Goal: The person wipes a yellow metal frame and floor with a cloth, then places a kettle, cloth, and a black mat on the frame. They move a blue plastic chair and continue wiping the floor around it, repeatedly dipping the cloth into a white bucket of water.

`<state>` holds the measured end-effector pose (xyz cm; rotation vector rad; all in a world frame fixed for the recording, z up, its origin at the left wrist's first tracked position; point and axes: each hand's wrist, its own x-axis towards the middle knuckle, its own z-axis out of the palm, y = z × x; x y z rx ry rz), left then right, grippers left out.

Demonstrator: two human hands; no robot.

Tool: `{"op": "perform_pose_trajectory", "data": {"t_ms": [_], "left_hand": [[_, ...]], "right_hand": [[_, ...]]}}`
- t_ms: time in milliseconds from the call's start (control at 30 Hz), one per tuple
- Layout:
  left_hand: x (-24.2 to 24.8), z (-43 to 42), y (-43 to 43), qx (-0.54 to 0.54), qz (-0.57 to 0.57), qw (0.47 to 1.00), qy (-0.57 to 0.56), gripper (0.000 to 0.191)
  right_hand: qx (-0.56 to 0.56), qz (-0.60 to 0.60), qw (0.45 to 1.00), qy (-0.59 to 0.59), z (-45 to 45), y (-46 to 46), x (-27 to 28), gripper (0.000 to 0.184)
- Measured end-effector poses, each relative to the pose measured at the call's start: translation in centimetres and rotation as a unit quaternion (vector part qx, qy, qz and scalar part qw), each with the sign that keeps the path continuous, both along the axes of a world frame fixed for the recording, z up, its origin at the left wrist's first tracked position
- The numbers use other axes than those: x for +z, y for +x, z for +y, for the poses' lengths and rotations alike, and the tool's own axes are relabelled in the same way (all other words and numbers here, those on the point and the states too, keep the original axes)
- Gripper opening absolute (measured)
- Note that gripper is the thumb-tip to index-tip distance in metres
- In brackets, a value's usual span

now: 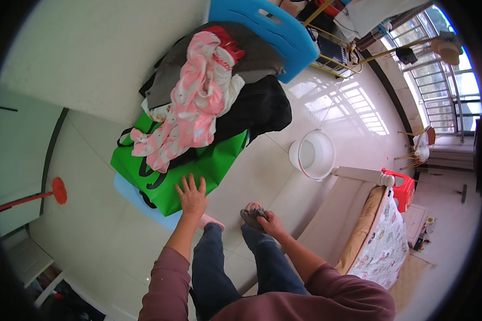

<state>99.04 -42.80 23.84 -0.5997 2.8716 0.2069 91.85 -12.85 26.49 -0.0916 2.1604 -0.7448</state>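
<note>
My left hand (193,196) lies with its fingers spread against the side of a green bag (221,166) that has black markings and handles. In my right hand (272,224) is a bunched grey cloth (252,218), held above my right foot. Clothes are heaped over the bag and the blue plastic chair behind it: a pink garment (197,96) with white patches on top, a black garment (261,106) at its right, and a grey garment (160,90) underneath. A bit of red fabric (227,44) shows at the pile's top.
The blue chair's backrest (261,28) rises behind the pile. On the tiled floor stands a white bucket (315,154) with a wire handle. A bed (379,240) is at right, near a red plastic stool (403,190). A yellow metal rack (339,66) stands toward the window. A red-headed pole (59,191) is at left.
</note>
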Motion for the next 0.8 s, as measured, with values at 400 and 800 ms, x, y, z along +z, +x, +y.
{"op": "perform_pose_trajectory", "data": {"t_ms": [400, 800], "left_hand": [[-1.4, -0.7, -0.2, -0.021, -0.023, 0.998, -0.05, 0.078], [-0.8, -1.8, 0.0, -0.126, -0.009, 0.991, -0.045, 0.069]], "right_hand": [[-0.149, -0.055, 0.986, -0.054, 5.2, -3.6, -7.8, 0.034], [-0.005, 0.124, 0.976, -0.181, -2.9, -10.6, -25.1, 0.033]]}}
